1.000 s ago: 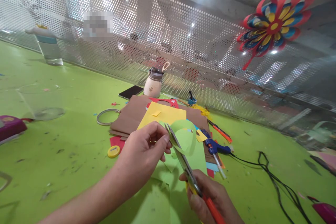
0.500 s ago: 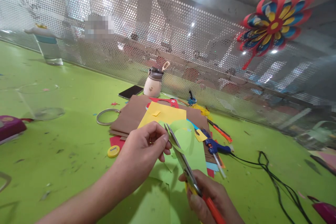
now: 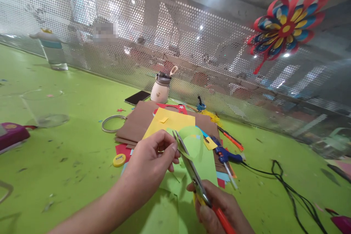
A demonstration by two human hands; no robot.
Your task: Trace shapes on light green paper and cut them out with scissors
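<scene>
Right hand [image 3: 219, 208]: wrapped round orange-handled scissors [image 3: 192, 170], blades part-open in green paper [image 3: 194, 150].
Left hand [image 3: 149, 162]: pinching the paper's edge just beside the blades — fingertips could get nicked.
Beyond: curled strip may tear; blue glue gun [image 3: 226, 155] near.

left hand [image 3: 150, 161]: forearm reaching in from lower left, fingers curled, thumb and forefinger pinched together at the tips | right hand [image 3: 219, 208]: low at bottom edge, knuckles up, fingers closed in a grip, wrist out of frame
</scene>
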